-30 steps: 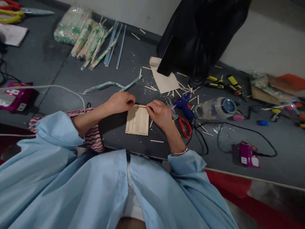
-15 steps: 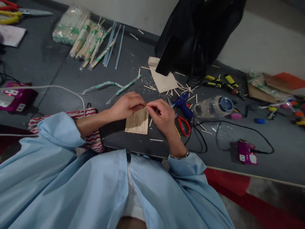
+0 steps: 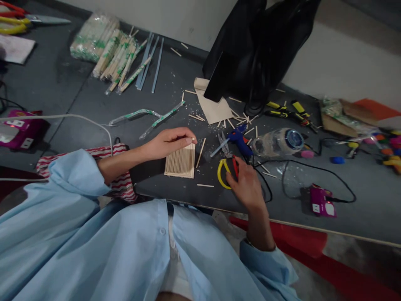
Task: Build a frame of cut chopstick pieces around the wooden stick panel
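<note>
My left hand (image 3: 173, 142) reaches across the top edge of a small square panel of thin wooden sticks (image 3: 180, 163). Its thumb and fingertips are closed at the panel's top right corner, where the pale end of a thin wooden stick (image 3: 193, 141) shows; the rest of that stick is hidden. To the right, my right hand (image 3: 247, 182) has its fingers around the red handle of scissors (image 3: 223, 177), with the thumb by their yellow loop. The scissor blades stand apart, pointing away from me. A loose stick (image 3: 201, 152) lies between the panel and the scissors.
A blue glue gun (image 3: 241, 140) lies just beyond the scissors, beside a clear plastic bottle (image 3: 272, 142). Cut sticks surround a beige paper (image 3: 216, 108). Wrapped chopsticks (image 3: 115, 58) lie at the back left. A black cable (image 3: 313, 161) runs to a purple box (image 3: 322, 200).
My right hand has left the panel's corner, moved right and toward me, and closed on the scissors, whose yellow loop now shows. My left hand has stayed at the panel's top edge.
</note>
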Motion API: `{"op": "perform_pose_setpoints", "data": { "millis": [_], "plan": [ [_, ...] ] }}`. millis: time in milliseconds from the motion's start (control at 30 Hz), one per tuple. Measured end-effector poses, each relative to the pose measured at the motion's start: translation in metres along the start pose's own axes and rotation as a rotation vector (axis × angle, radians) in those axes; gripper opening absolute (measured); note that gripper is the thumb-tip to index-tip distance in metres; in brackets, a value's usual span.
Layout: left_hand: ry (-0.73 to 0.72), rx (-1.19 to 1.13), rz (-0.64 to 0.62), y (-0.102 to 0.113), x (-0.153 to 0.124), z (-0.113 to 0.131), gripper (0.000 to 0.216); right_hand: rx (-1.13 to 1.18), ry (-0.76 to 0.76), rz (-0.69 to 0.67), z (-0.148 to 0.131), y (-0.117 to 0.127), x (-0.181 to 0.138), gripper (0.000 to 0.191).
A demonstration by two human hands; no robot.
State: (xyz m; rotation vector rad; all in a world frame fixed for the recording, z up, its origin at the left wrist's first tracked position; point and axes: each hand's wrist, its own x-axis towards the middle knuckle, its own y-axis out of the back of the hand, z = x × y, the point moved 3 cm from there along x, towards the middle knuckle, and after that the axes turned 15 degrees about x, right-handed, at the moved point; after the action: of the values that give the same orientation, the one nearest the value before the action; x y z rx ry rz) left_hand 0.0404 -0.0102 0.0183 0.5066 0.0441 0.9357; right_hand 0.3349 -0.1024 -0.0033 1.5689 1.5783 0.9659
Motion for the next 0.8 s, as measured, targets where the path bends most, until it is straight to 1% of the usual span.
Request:
{"op": "perform_pose_setpoints", "data": {
  "millis": [100,167,200,300,433,500,633,800],
  "plan": [
    [0.012,-0.068,-0.010,-0.002,0.000,0.002,0.034,0.129,-0.097,-0.035,0.003,0.003,0.002,0.052],
    [0.021,-0.090,-0.012,-0.002,-0.001,0.002,0.034,0.264,-0.158,-0.058,-0.002,0.002,0.001,0.054],
    [0.025,-0.103,-0.009,-0.002,-0.001,0.003,0.034,0.337,-0.157,-0.076,-0.007,0.001,0.000,0.053],
    [0.035,-0.144,0.009,-0.001,-0.001,0.003,0.034,0.487,-0.049,-0.096,-0.028,-0.005,-0.007,0.047],
    [0.018,-0.193,-0.003,-0.002,-0.003,0.004,0.035,0.502,0.166,-0.045,-0.063,-0.015,-0.009,0.062],
    [0.006,-0.217,-0.017,-0.003,-0.004,0.004,0.038,0.478,0.247,-0.044,-0.077,-0.020,-0.004,0.063],
    [-0.012,-0.256,-0.014,-0.004,-0.004,0.003,0.048,0.436,0.334,-0.030,-0.093,-0.026,0.008,0.053],
    [-0.015,-0.268,-0.002,-0.005,-0.004,0.000,0.052,0.334,0.349,0.015,-0.095,-0.029,0.010,0.050]
  ]
}}
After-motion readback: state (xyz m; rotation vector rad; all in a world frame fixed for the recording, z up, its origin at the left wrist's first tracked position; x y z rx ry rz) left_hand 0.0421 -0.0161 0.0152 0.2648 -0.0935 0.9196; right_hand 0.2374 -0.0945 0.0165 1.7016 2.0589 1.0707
